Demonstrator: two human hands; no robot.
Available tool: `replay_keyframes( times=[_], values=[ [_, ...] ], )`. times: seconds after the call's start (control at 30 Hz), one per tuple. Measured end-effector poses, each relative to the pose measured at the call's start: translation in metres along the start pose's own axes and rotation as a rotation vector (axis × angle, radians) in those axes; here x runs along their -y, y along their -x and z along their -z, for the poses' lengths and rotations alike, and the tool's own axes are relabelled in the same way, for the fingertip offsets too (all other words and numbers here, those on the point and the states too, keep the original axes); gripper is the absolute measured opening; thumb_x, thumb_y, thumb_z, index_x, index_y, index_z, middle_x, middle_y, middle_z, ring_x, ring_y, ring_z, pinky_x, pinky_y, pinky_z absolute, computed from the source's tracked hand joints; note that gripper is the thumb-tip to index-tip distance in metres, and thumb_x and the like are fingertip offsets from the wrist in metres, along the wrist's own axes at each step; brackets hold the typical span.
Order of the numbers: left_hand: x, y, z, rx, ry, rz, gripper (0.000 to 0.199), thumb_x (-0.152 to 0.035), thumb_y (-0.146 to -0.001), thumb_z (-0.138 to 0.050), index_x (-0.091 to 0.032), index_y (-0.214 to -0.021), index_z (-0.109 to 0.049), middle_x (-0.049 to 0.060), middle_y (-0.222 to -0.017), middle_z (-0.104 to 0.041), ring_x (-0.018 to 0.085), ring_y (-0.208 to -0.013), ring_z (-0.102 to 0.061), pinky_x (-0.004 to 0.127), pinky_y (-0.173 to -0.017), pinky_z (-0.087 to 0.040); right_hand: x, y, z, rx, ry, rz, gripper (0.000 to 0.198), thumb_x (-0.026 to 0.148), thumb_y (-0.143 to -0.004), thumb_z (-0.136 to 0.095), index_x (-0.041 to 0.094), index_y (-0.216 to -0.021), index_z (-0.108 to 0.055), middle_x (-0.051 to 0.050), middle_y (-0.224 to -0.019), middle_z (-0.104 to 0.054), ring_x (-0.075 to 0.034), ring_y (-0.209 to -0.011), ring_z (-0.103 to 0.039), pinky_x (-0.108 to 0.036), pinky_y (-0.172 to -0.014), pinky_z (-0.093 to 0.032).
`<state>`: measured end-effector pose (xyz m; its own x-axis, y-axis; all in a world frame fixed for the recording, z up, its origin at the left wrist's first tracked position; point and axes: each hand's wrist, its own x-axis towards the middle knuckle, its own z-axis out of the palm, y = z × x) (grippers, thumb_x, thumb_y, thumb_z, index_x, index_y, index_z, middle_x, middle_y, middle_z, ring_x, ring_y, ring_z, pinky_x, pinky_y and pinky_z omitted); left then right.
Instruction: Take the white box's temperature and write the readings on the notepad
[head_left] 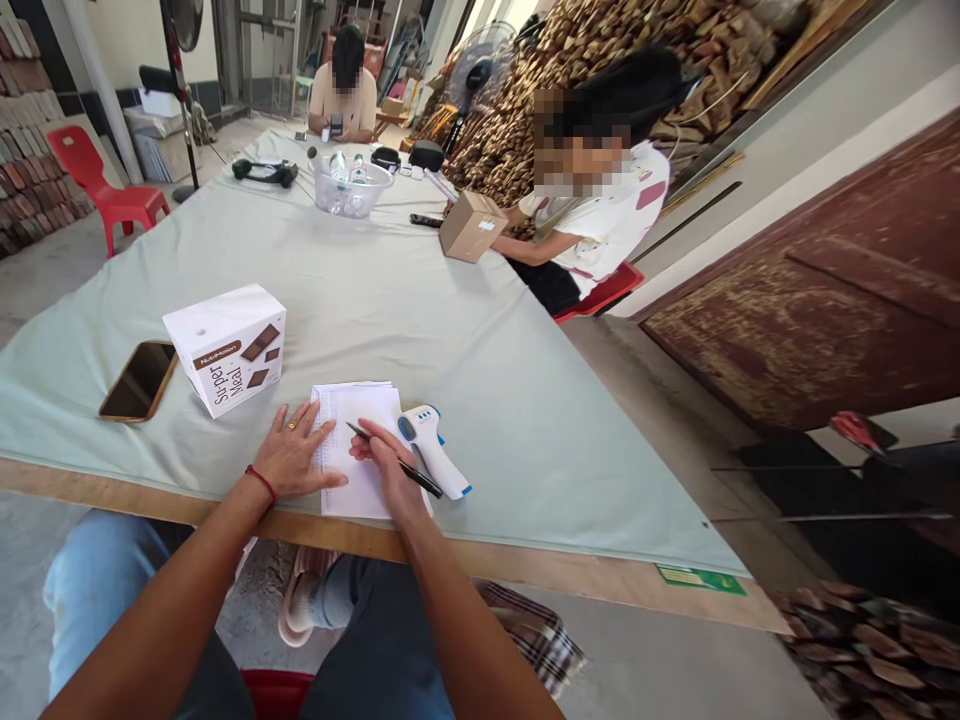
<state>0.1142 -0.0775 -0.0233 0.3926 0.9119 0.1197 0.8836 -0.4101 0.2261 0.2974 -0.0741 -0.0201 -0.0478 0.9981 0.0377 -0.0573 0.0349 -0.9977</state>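
Observation:
A white notepad (360, 400) with handwriting down its left side lies near the table's front edge. My left hand (296, 450) rests on the pad's left edge, fingers spread, with a ring and a red string bracelet. Over the page my right hand (384, 455) is closed around a black pen (420, 478), its tip pointing up and left. Just right of the pad lies a white and blue infrared thermometer (435, 450). Behind my left hand stands a white box (232, 345) printed "Super Meal", and a phone (139, 382) with a dark screen lies beside it.
A pale cloth covers the table (360, 300). Farther back are a clear plastic basin (352, 190) of bottles and a black device (264, 172). One person sits at the right by a cardboard box (472, 225); another sits at the far end. A red chair (105, 185) stands left.

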Motion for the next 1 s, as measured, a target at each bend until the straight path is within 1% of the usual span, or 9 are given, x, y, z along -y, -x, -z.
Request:
replay_keyframes(
  times=[0.07, 0.1, 0.17, 0.23, 0.37, 0.53, 0.77, 1.0],
  values=[
    [-0.003, 0.0, 0.001, -0.019, 0.002, 0.018, 0.067, -0.058, -0.084, -0.056, -0.02, -0.138, -0.047, 0.019, -0.153, -0.035, 0.033, -0.142, -0.032, 0.058, -0.114, -0.019, -0.002, -0.003, -0.004, -0.008, 0.079, -0.025, 0.028, 0.038, -0.07, -0.06, 0.018, -0.087, -0.067, -0.002, -0.075, -0.069, -0.018, -0.068, -0.062, -0.034, -0.07, -0.05],
    [-0.004, 0.0, 0.002, -0.028, 0.004, 0.028, 0.06, -0.052, -0.086, -0.056, -0.02, -0.136, -0.049, 0.017, -0.152, -0.037, 0.032, -0.141, -0.033, 0.057, -0.114, -0.02, -0.004, -0.003, -0.006, -0.035, 0.126, -0.019, 0.023, 0.036, -0.066, -0.06, 0.019, -0.081, -0.067, -0.002, -0.072, -0.068, -0.018, -0.066, -0.06, -0.033, -0.068, -0.05],
    [-0.007, -0.001, 0.004, -0.052, 0.013, 0.052, 0.052, -0.045, -0.084, -0.058, -0.021, -0.13, -0.053, 0.015, -0.149, -0.041, 0.03, -0.14, -0.035, 0.055, -0.115, -0.021, -0.006, -0.002, -0.01, -0.096, 0.201, 0.013, 0.018, 0.033, -0.062, -0.058, 0.02, -0.073, -0.063, 0.0, -0.066, -0.065, -0.016, -0.061, -0.057, -0.031, -0.061, -0.048],
    [-0.009, -0.001, 0.006, -0.075, 0.025, 0.075, 0.047, -0.039, -0.082, -0.059, -0.021, -0.125, -0.055, 0.014, -0.147, -0.045, 0.029, -0.138, -0.038, 0.054, -0.115, -0.022, -0.009, 0.001, -0.014, -0.13, 0.235, 0.038, 0.016, 0.033, -0.062, -0.054, 0.021, -0.071, -0.06, 0.002, -0.063, -0.063, -0.015, -0.057, -0.054, -0.029, -0.057, -0.047],
    [-0.011, 0.001, 0.006, -0.092, 0.034, 0.077, 0.047, -0.035, -0.081, -0.058, -0.019, -0.125, -0.054, 0.014, -0.147, -0.044, 0.03, -0.138, -0.038, 0.053, -0.115, -0.023, -0.012, 0.005, -0.018, -0.149, 0.245, 0.054, 0.015, 0.036, -0.063, -0.054, 0.022, -0.07, -0.058, 0.002, -0.059, -0.06, -0.015, -0.055, -0.052, -0.029, -0.056, -0.046],
    [-0.01, 0.004, 0.002, -0.114, 0.042, 0.071, 0.047, -0.036, -0.082, -0.057, -0.021, -0.126, -0.054, 0.013, -0.147, -0.045, 0.03, -0.138, -0.037, 0.053, -0.115, -0.023, -0.015, 0.005, -0.018, -0.111, 0.282, 0.081, 0.015, 0.037, -0.066, -0.057, 0.022, -0.066, -0.058, 0.001, -0.06, -0.062, -0.016, -0.058, -0.055, -0.03, -0.06, -0.048],
    [-0.01, 0.004, 0.001, -0.112, 0.039, 0.077, 0.047, -0.037, -0.082, -0.057, -0.02, -0.126, -0.054, 0.013, -0.146, -0.045, 0.029, -0.137, -0.038, 0.052, -0.115, -0.023, -0.018, 0.004, -0.017, -0.073, 0.284, 0.083, 0.016, 0.038, -0.068, -0.057, 0.022, -0.068, -0.059, 0.001, -0.062, -0.062, -0.016, -0.059, -0.056, -0.031, -0.063, -0.048],
    [-0.01, 0.004, 0.0, -0.119, 0.053, 0.077, 0.046, -0.037, -0.082, -0.057, -0.021, -0.126, -0.054, 0.013, -0.146, -0.045, 0.03, -0.137, -0.038, 0.053, -0.115, -0.023, -0.018, 0.004, -0.017, -0.072, 0.322, 0.088, 0.016, 0.038, -0.069, -0.056, 0.022, -0.067, -0.059, 0.001, -0.062, -0.063, -0.017, -0.059, -0.056, -0.032, -0.063, -0.049]
  ],
)
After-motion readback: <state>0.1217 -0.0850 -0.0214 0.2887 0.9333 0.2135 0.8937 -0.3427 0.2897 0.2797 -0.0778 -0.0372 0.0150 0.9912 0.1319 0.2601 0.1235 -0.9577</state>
